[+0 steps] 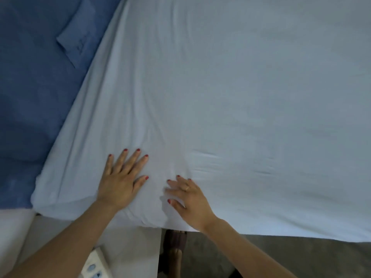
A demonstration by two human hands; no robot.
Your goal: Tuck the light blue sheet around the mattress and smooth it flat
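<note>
The light blue sheet [230, 97] covers the mattress and fills most of the view. Its near left corner is wrapped over the mattress corner [46, 205]. Creases fan out from the near edge between my hands and run up along the left side. My left hand [122, 177] lies flat on the sheet near that corner, fingers spread. My right hand [186, 199] rests palm down just to its right, fingers apart, with a fold of sheet bunched at its fingertips. Neither hand grips the cloth.
A dark blue fabric surface [34, 87] with a stitched label [78, 35] borders the bed on the left. Below the near edge are a white surface [130, 251] holding a white device with blue buttons [96, 265], a grey floor [281, 255] and my foot [174, 249].
</note>
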